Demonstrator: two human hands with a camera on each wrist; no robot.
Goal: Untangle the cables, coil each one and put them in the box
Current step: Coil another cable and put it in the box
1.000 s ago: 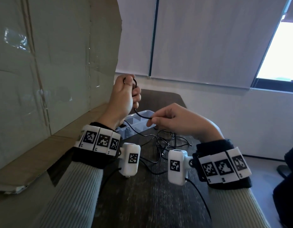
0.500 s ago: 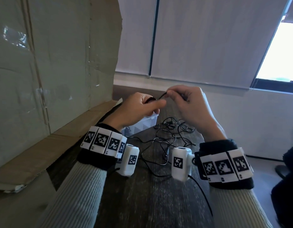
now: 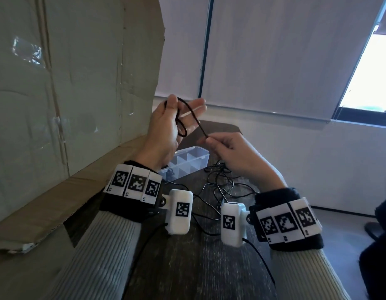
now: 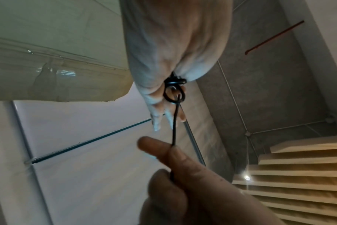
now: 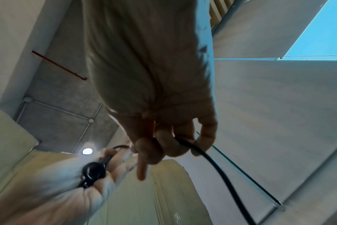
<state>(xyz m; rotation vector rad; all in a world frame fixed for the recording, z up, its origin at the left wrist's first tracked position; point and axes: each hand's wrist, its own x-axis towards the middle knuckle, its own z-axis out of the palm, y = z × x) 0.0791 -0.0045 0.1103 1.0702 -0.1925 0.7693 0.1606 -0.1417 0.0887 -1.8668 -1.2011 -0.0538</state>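
Note:
My left hand [image 3: 177, 118] is raised upright with its fingers straight, and its thumb pins a small coil [image 3: 181, 129] of the black cable [image 3: 193, 118] against the palm. The coil shows close up in the wrist views [image 4: 173, 95] [image 5: 93, 169]. From it the cable runs down-right to my right hand [image 3: 211, 144], which pinches it between thumb and forefinger [image 4: 164, 150]; the rest trails out of that hand [image 5: 212, 161]. Below both hands the clear compartment box [image 3: 204, 158] stands open on the table. A tangle of thin black cables [image 3: 220, 182] lies to its right.
A large cardboard sheet [image 3: 68, 83] leans along the left side, its flap resting over the dark table [image 3: 187, 267]. A white wall with blinds rises behind the table's far edge. White wrist cameras [image 3: 180, 210] hang under both wrists with their own leads.
The left hand has risen from above the box and straightened its fingers, keeping the coil under the thumb. The right hand has dropped down and to the right, drawing the cable out.

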